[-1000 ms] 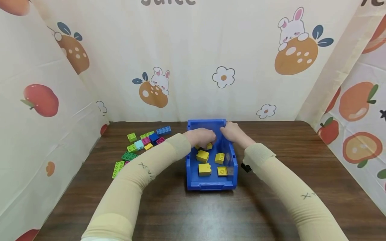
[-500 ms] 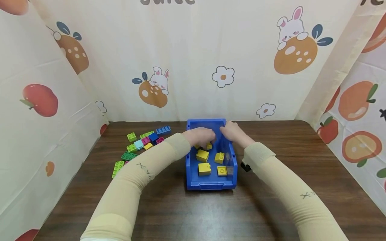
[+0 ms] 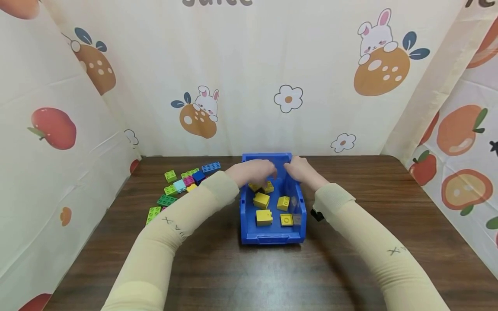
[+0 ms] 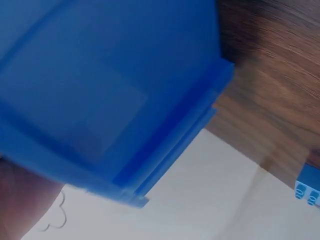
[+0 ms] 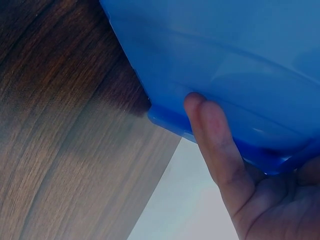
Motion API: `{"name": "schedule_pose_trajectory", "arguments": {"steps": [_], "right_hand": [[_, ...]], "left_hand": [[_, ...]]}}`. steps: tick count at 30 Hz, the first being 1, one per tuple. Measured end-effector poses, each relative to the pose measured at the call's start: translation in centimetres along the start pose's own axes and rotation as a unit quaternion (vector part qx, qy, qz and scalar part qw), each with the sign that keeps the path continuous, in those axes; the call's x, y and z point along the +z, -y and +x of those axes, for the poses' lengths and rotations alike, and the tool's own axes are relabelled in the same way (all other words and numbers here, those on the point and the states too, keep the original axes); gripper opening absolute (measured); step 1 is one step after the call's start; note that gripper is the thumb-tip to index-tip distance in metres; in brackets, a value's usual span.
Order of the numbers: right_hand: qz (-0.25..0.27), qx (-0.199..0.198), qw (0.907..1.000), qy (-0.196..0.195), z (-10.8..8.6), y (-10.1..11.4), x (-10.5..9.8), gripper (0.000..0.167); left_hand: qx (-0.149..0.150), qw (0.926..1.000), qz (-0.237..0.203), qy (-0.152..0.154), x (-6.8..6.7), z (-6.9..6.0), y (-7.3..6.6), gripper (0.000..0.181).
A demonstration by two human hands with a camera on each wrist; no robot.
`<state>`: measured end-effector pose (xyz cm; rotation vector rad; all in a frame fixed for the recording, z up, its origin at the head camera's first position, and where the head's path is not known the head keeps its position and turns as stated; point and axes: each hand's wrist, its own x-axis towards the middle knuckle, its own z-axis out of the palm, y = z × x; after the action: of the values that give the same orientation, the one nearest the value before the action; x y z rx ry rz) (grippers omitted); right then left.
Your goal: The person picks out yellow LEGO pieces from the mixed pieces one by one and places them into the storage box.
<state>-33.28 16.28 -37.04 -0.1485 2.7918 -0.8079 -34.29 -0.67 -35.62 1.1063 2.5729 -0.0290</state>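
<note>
A blue storage bin (image 3: 272, 239) stands on the table with several yellow toy bricks (image 3: 264, 218) lying inside. My left hand (image 3: 253, 171) reaches over its left rim, above the bricks at the back. Its fingers hang loosely, and no brick shows in them. Only a blurred edge of that hand appears in the left wrist view, beside the bin's wall (image 4: 100, 90). My right hand (image 3: 302, 170) holds the right rim near the back corner. In the right wrist view its fingers (image 5: 217, 130) lie along the outer wall; the thumb is mostly hidden.
Left of the bin lies a loose group of coloured bricks, among them a dark green brick (image 3: 167, 200), a light blue one (image 3: 180, 186) and a blue one (image 3: 211, 167). A printed curtain (image 3: 249, 86) hangs behind the wooden table (image 3: 249, 276).
My left hand has risen slightly and moved left, so more of the yellow bricks at the back show beneath it. The right hand stays on the rim; the bin stays in place.
</note>
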Motion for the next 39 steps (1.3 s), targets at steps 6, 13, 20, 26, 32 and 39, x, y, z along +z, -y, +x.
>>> {"name": "schedule_pose_trajectory", "arguments": {"steps": [6,13,20,26,32,39], "right_hand": [[0.005,0.008,0.9999,0.007,0.0,0.2,-0.2,0.047],[0.016,0.006,0.9998,0.007,-0.2,0.2,-0.1,0.045],[0.012,0.013,0.9998,0.010,-0.1,0.1,0.0,0.048],[0.015,0.020,0.9996,0.013,-0.1,0.1,0.1,0.049],[0.020,0.020,0.9995,0.011,-0.1,0.1,0.1,0.049],[0.017,0.024,0.9995,0.014,0.0,0.1,0.0,0.049]], "left_hand": [[0.025,0.9983,-0.028,-0.044,-1.0,-1.5,0.1,0.041],[0.047,0.9940,-0.030,-0.094,-1.6,-3.7,0.4,0.039],[0.045,0.9855,-0.041,-0.158,-1.1,-5.6,1.0,0.037],[0.031,0.9764,-0.043,-0.209,0.0,-7.0,1.4,0.040],[0.017,0.9620,-0.049,-0.268,1.1,-8.5,1.6,0.041],[-0.020,0.9540,-0.058,-0.293,2.4,-10.1,1.6,0.045]]}}
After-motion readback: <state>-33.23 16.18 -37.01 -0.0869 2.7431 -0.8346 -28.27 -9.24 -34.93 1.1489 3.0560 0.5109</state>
